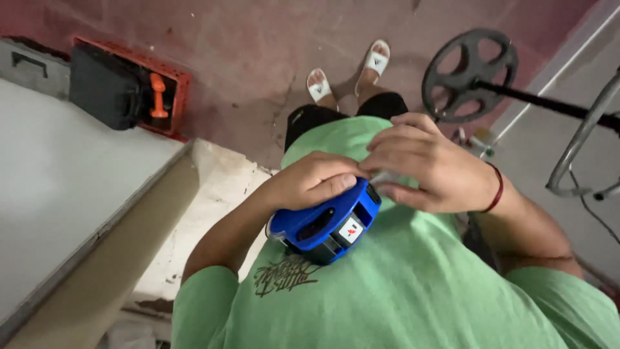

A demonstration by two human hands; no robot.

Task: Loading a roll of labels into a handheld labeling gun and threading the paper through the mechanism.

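My left hand (pixel 309 182) is closed over the top of a blue and black hand-held reel tool (pixel 329 225), holding it against my green shirt (pixel 413 284). My right hand (pixel 434 169), with a red band at the wrist, sits just right of the tool. Its fingertips pinch a small pale end piece (pixel 382 177) at the tool's mouth. The two hands touch at the fingertips. What the pinched piece is I cannot make out.
My feet in white sandals (pixel 349 72) stand on a reddish concrete floor. An orange crate (pixel 169 87) holding a black case and an orange handle lies at upper left. A grey panel (pixel 58 181) runs along the left. A black spoked wheel (pixel 469 74) on a rod and a metal tube frame (pixel 581 136) are at right.
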